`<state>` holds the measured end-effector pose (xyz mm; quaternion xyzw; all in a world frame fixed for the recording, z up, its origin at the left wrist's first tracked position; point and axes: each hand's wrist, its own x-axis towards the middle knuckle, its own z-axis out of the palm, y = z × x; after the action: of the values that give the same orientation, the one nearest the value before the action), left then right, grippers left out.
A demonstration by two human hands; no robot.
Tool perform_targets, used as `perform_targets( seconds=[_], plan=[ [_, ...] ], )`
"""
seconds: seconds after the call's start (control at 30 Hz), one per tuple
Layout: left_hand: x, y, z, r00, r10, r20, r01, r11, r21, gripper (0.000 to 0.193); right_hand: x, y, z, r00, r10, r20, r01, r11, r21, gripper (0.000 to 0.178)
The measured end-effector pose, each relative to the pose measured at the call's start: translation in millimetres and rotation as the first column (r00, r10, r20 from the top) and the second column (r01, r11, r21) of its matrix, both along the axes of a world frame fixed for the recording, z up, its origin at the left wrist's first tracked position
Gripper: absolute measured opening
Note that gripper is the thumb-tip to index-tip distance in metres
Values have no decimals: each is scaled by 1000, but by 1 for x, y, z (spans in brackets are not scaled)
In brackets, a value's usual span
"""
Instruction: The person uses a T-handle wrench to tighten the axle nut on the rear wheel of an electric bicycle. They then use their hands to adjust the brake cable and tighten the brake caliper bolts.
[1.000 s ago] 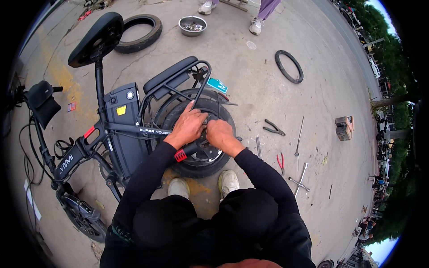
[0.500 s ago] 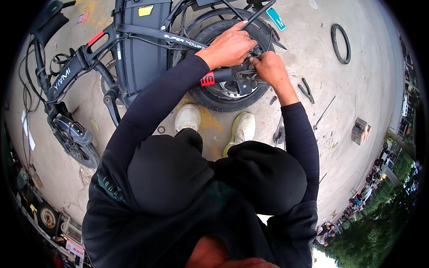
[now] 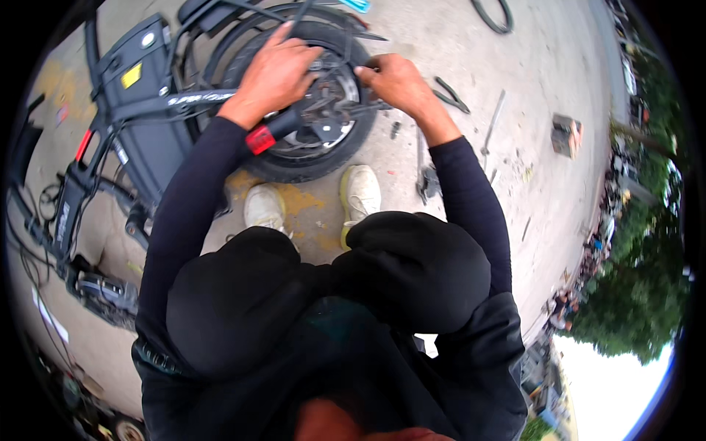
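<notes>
A dark electric bicycle (image 3: 132, 110) is in front of me on the left, its rear wheel (image 3: 342, 151) just beyond my shoes. Over the wheel lies my left hand (image 3: 272, 77), fingers apart. Its index finger stretches to a thin black strut, while the other fingers bend near the hub (image 3: 327, 99). At the wheel's right edge, my right hand (image 3: 397, 84) is closed in a pinch between thumb and finger. Something small and dark may be in that pinch, too blurred to name. A red-marked black frame tube (image 3: 272, 132) runs below my left hand.
Pliers (image 3: 452, 95) lie on the concrete just right of my right hand, with a thin rod (image 3: 494, 121) farther right. A dark metal tool (image 3: 429, 184) is near my right shoe. Farther off are a small box (image 3: 566, 136) and a black rubber ring (image 3: 494, 16).
My right hand has drawn away from the hub to the wheel's right edge, widening the gap between my hands. My left hand stays over the wheel. The whole view has swung.
</notes>
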<state>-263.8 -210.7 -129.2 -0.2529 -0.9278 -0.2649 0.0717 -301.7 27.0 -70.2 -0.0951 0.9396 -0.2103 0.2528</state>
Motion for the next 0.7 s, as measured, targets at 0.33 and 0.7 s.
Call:
perform_targets(
  seconds=[0.33,0.7],
  plan=[
    [0,24,12,1000,-8,30,13,988,-153,45,186,298,-87,695,-667,-268,716,677,172,33],
    [6,-6,69,990,82,110,-45,950,-309,43,177,526,-216,660,-423,-621,702,642,308,36]
  ],
)
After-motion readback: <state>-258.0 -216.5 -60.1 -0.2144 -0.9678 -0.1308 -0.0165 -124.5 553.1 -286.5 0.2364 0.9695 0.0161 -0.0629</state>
